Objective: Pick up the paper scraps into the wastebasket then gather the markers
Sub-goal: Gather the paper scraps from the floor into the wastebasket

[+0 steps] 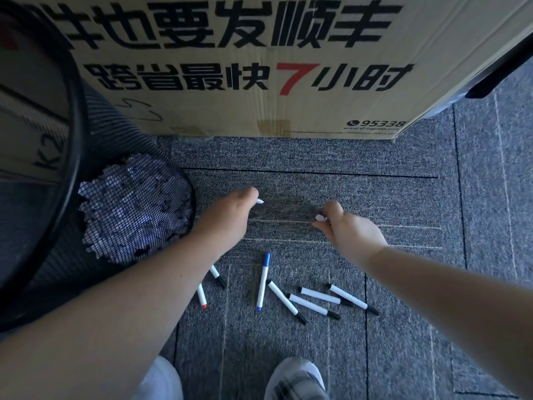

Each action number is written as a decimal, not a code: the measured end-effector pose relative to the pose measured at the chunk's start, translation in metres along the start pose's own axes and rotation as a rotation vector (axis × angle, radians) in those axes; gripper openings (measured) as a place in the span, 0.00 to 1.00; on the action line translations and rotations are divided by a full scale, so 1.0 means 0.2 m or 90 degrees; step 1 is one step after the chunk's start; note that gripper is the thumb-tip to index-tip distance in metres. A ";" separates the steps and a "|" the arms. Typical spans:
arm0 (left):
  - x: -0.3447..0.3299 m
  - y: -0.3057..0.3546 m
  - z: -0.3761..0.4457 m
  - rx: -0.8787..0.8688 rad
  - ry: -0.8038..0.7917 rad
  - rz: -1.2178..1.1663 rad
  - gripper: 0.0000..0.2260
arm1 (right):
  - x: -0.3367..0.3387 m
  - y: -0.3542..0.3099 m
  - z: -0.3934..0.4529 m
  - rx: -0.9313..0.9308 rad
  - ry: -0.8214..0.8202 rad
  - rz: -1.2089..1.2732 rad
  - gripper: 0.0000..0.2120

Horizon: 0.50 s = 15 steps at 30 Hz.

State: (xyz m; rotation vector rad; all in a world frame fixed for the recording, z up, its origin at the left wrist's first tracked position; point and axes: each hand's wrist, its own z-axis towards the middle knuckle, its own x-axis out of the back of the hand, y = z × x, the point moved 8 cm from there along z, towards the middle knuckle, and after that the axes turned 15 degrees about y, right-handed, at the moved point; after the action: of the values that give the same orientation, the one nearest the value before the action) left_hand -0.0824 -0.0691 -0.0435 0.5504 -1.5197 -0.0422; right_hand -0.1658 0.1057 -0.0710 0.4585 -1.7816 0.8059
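My shoe [297, 376] nearest, markers [288, 295] strewn on carpet [403, 327] just beyond it. Farther from shoe, L hand [230, 215] pinches a paper scrap [260, 201]; R hand [352, 229] grip clamped on another scrap [320, 217]. Mesh wastebasket [135, 206] w/ scraps inside, left of markers.

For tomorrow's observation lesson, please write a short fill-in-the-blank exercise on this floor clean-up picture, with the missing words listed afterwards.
1. The left hand pinches a white paper scrap, and the right hand holds ______ scrap.
2. The mesh wastebasket stands to the person's ______.
3. The markers lie on the ______.
4. One marker has a ______ cap, unlike the black-capped ones beside it.

Missing words: another; left; carpet; blue
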 end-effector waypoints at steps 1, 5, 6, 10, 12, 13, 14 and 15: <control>0.00 0.00 0.00 0.001 -0.003 -0.001 0.13 | 0.00 0.00 0.00 -0.005 0.000 0.001 0.19; 0.00 0.01 0.00 0.005 -0.010 0.005 0.14 | -0.01 0.04 -0.01 -0.043 -0.014 0.011 0.18; 0.00 0.01 0.00 0.007 -0.013 0.009 0.14 | -0.01 0.04 0.00 -0.043 -0.021 0.001 0.18; 0.02 0.02 0.02 0.020 -0.026 0.021 0.13 | -0.03 0.04 0.00 -0.015 -0.071 -0.036 0.15; 0.04 0.03 0.04 0.024 -0.033 0.016 0.13 | -0.02 0.03 0.01 -0.010 -0.098 -0.022 0.13; 0.05 0.04 0.05 0.023 -0.037 0.013 0.14 | -0.01 0.03 0.01 -0.006 -0.106 -0.025 0.13; 0.07 0.05 0.05 0.021 -0.044 0.012 0.14 | 0.02 0.02 0.02 0.000 -0.106 -0.031 0.12; 0.09 0.07 0.06 0.017 -0.053 0.014 0.13 | 0.05 0.01 0.03 0.006 -0.102 -0.037 0.11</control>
State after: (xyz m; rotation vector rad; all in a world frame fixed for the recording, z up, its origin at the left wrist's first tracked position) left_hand -0.0974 -0.0666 -0.0225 0.5590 -1.6083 -0.0284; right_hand -0.1751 0.1043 -0.0638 0.5938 -1.9035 0.7546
